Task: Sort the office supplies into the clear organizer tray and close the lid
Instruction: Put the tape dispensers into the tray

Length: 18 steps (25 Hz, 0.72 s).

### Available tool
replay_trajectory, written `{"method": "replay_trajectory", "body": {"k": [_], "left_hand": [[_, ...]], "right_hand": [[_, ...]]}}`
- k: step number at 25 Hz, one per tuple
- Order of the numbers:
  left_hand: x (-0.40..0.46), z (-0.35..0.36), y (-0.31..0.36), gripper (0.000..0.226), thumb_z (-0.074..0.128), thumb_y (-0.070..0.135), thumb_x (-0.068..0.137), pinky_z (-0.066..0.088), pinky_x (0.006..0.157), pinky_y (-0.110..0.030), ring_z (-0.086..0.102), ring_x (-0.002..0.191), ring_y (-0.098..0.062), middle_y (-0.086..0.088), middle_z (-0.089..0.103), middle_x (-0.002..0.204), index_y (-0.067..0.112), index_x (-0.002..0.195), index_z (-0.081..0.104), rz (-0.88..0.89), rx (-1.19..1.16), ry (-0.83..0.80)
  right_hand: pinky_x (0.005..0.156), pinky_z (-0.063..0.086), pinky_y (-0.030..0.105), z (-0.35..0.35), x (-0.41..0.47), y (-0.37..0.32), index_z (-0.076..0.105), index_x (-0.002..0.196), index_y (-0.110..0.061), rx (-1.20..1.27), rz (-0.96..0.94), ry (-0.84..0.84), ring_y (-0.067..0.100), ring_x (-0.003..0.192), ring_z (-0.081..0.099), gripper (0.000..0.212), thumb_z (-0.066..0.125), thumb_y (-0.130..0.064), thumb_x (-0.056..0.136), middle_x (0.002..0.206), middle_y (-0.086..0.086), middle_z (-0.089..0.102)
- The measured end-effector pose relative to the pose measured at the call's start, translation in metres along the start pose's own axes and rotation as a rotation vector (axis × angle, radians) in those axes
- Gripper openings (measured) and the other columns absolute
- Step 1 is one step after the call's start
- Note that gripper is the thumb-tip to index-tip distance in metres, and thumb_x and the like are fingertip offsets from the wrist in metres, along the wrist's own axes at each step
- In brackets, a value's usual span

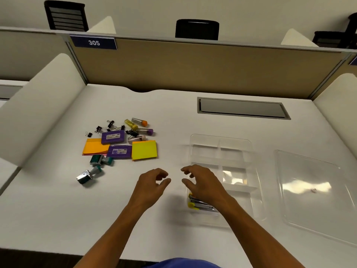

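Above the white desk surface (193, 120), the left hand (149, 183) and the right hand (201, 181) are hovering side by side with fingers loosely curled and spread, holding nothing, and the right hand is hanging over the near left corner of the clear plastic organizer tray (253, 171). Just under the right wrist, a yellow and silver stapler (201, 206) is lying in the tray's nearest compartment, while the flat clear plastic lid (313, 192) is lying on the desk further right, apart from the tray. Well to the left of the left hand, the loose pile is waiting: a yellow sticky note pad (144, 150), an orange sticky note pad (93, 147), two purple flat boxes (113, 136), black binder clips (110, 125), small capped tubes (140, 122) and teal and silver staple removers (96, 159).
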<state>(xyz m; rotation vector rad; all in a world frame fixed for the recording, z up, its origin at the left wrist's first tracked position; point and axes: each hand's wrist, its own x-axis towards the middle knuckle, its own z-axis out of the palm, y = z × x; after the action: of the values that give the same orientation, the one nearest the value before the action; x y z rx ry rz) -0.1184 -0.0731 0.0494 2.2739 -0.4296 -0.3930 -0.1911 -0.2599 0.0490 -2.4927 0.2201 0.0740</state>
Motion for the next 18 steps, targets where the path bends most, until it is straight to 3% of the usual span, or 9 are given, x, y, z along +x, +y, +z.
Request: {"method": "replay_trajectory", "body": {"k": [5,9,14,18], "left_hand": [[0.003,-0.034,-0.034,0.026,0.068,0.029,0.087,0.049,0.084,-0.022,0.06,0.099,-0.008,0.002,0.067,0.111,0.019,0.111,0.065,-0.096,-0.055,0.107],[0.001,-0.058,-0.067,0.03,0.069,0.028,0.086,0.05,0.095,-0.035,0.058,0.112,-0.015,-0.001,0.063,0.122,0.02,0.115,0.063,-0.181,-0.087,0.219],[0.003,-0.09,-0.119,0.043,0.076,0.024,0.08,0.044,0.1,-0.046,0.05,0.123,-0.027,-0.009,0.056,0.131,0.016,0.12,0.061,-0.24,0.037,0.432],[0.011,-0.108,-0.153,0.05,0.078,0.027,0.078,0.044,0.1,-0.046,0.047,0.123,-0.029,-0.01,0.052,0.137,0.016,0.123,0.06,-0.275,0.138,0.441]], "right_hand": [[0.091,0.047,0.027,0.017,0.024,-0.033,0.053,0.13,-0.034,0.008,-0.091,-0.05,0.004,0.102,0.058,0.037,0.055,-0.043,0.094,0.121,-0.015,0.061],[0.092,0.048,0.026,0.035,0.046,-0.058,0.053,0.13,-0.033,0.011,-0.131,-0.113,0.005,0.103,0.058,0.037,0.056,-0.042,0.094,0.122,-0.013,0.062],[0.092,0.049,0.028,0.061,0.08,-0.097,0.053,0.132,-0.032,-0.003,-0.171,-0.193,0.006,0.103,0.059,0.04,0.058,-0.041,0.094,0.125,-0.012,0.062],[0.09,0.052,0.03,0.085,0.107,-0.125,0.05,0.134,-0.03,-0.023,-0.192,-0.25,0.008,0.104,0.059,0.043,0.059,-0.04,0.093,0.129,-0.008,0.059]]}}
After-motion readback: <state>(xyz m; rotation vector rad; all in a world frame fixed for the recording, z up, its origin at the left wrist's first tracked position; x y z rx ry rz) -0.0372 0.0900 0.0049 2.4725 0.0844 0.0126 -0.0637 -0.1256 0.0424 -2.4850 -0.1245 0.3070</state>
